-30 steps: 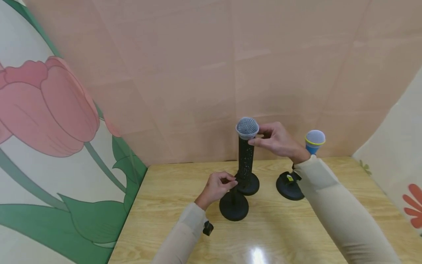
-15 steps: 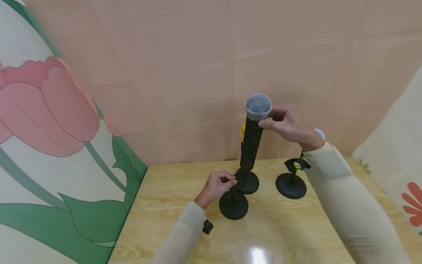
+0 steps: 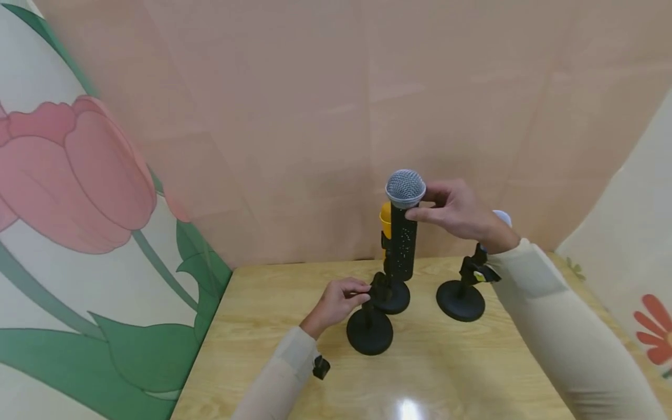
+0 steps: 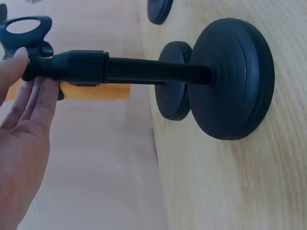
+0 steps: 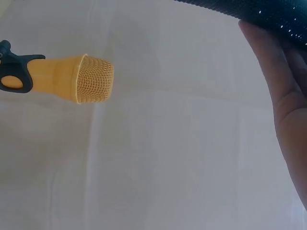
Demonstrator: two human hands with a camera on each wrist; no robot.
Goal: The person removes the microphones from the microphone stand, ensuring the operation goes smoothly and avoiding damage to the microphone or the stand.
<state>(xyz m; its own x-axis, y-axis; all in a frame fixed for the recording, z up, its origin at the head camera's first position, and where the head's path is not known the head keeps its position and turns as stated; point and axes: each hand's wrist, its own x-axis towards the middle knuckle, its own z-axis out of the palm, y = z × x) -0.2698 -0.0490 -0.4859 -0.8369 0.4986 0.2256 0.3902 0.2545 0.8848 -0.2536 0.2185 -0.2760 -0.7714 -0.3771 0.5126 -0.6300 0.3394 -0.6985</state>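
Observation:
My right hand (image 3: 454, 210) grips a black, glitter-flecked microphone (image 3: 403, 245) just below its silver mesh head, holding it nearly upright above the table. In the right wrist view only part of its dark body (image 5: 268, 14) shows, against the fingers. My left hand (image 3: 338, 303) pinches the top of the front desk microphone stand (image 3: 370, 333), at the joint under its clip. The left wrist view shows that clip (image 4: 29, 36) with no microphone in it, above a short post and round black base (image 4: 235, 79). The microphone's lower end is beside and above this clip.
Behind the front stand, a yellow microphone (image 5: 57, 76) sits in another black stand (image 3: 395, 300). To the right is a third stand (image 3: 461, 302), its pale-headed microphone (image 3: 502, 217) mostly hidden by my right wrist. A pink-beige wall covering (image 3: 294, 146) rises at the table's back edge.
My right hand has lifted the black microphone up and right off the front stand, then lowered it slightly and straightened it. The yellow microphone has come into sight. My left hand stays at the stand.

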